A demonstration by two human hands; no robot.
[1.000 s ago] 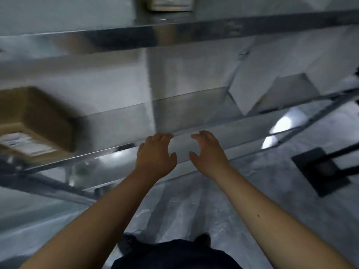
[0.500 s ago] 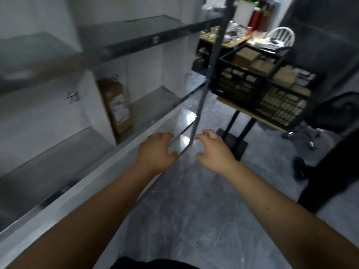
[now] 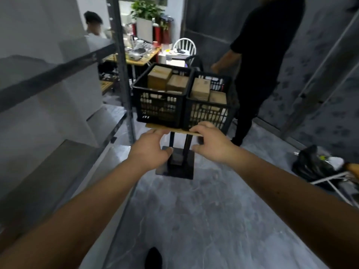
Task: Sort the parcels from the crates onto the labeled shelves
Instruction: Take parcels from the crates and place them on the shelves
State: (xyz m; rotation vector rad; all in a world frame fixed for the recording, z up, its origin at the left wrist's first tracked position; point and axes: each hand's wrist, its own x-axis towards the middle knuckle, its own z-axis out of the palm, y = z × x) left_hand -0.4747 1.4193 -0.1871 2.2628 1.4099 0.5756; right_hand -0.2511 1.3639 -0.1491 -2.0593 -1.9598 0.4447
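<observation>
Two black plastic crates stand side by side on a small wooden table (image 3: 191,132) straight ahead. The left crate (image 3: 161,109) and the right crate (image 3: 207,113) each hold several brown cardboard parcels (image 3: 159,77). My left hand (image 3: 149,150) and my right hand (image 3: 211,144) are stretched out in front of me, short of the table, fingers loosely curled, holding nothing. The metal shelves (image 3: 50,74) run along my left side.
A person in black (image 3: 258,65) stands just right of the crates. Another person (image 3: 93,24) sits behind the shelf post (image 3: 122,65) by a cluttered desk (image 3: 139,55). A black bag (image 3: 310,164) and metal frame lie on the floor at right.
My view has swung from the shelves round to the crates, which are now straight ahead and closer. Both hands stay stretched out and hold nothing.
</observation>
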